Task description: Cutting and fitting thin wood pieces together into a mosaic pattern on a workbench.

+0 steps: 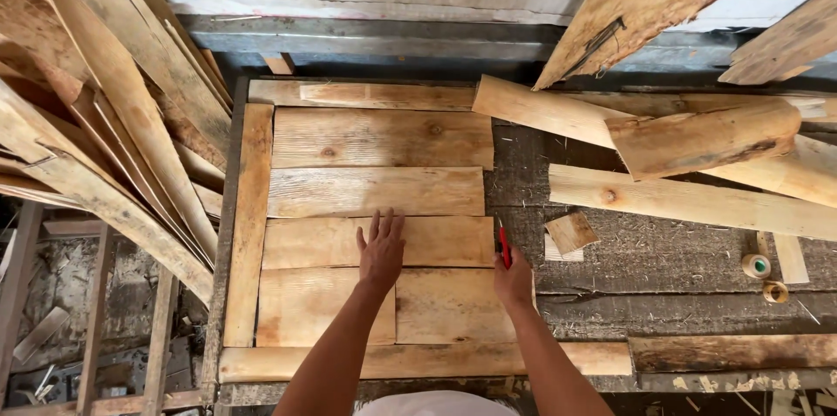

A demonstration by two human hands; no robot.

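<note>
Several rough offcut slats (pixel 105 119) are leaning in a loose stack at the far left, beside the dark, sawdust-strewn surface (pixel 645 250). Next to them, a long upright board (pixel 248 224) is lying along the left edge of a panel of short pale planks set side by side, with a bottom rail (pixel 418 362) running under them.

On that panel, the left hand (pixel 381 250) is resting flat, its fingers (pixel 384 224) released and spread, pressing on the third plank (pixel 436 242) and reaching down onto the plank below (pixel 323 307). Nothing is being gripped by it.

Just right of the panel's edge, the right hand (pixel 514 281) is sitting with its fingers clenched around a red pencil (pixel 504 246), whose tip is pointing away from the person and lying close against the end of the third plank.

Further right, a small wooden block (pixel 571 233) is lying on the surface, well apart from the hand. Beyond it, long pale boards (pixel 689 198) and a bark-edged log piece (pixel 697 137) are lying across each other, and two small tape rolls (pixel 757 266) are sitting near the right edge.
</note>
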